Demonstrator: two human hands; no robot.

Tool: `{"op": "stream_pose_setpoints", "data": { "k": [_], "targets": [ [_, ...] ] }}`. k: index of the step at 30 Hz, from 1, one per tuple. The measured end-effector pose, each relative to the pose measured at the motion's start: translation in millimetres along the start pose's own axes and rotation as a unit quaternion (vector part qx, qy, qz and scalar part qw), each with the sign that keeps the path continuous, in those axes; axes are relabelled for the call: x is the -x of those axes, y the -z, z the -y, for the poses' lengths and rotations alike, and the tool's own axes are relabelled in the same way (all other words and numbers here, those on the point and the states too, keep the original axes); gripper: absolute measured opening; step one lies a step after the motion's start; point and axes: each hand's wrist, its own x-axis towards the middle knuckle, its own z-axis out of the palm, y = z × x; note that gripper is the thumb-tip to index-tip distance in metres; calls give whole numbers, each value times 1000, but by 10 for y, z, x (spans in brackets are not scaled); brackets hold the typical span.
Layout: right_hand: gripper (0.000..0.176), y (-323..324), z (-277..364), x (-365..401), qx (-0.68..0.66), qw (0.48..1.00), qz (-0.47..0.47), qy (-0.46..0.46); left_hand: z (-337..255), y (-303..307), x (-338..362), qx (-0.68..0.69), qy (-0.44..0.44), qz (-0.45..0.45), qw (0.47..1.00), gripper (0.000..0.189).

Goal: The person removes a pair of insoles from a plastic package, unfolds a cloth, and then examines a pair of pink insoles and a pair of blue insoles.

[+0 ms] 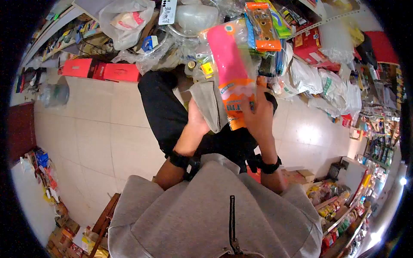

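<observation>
My left hand point(197, 120) is closed on a folded grey cloth piece point(205, 101), its fingers partly hidden behind it. My right hand point(259, 118) grips the lower, orange-labelled end of a clear plastic packet point(226, 53) with a bright pink flat item inside. Held upright side by side, the packet and the grey cloth are close together, above my lap. Just beyond them are a small yellow box point(207, 70) and a little bottle with a pale cap point(191, 65).
Plastic bags and packets crowd the surface ahead, with an orange-trimmed packet point(262, 28) and a phone-like white item point(167, 12). Red boxes point(122, 72) stand at the left. White bags point(320, 84) lie at the right. Stocked shelves point(344, 215) line the right side.
</observation>
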Motion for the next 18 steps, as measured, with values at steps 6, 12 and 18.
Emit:
{"op": "stream_pose_setpoints", "data": {
  "k": [6, 12, 18],
  "targets": [
    [26, -158, -45, 16, 31, 999, -28, 20, 243, -375, -65, -207, -88, -209, 952, 63],
    [24, -178, 145, 67, -122, 992, 41, 14, 164, -163, -64, -193, -41, -117, 973, 60],
    [22, -11, 122, 20, -155, 987, 21, -41, 121, -186, -48, -51, -26, -85, 995, 57]
  ]
}}
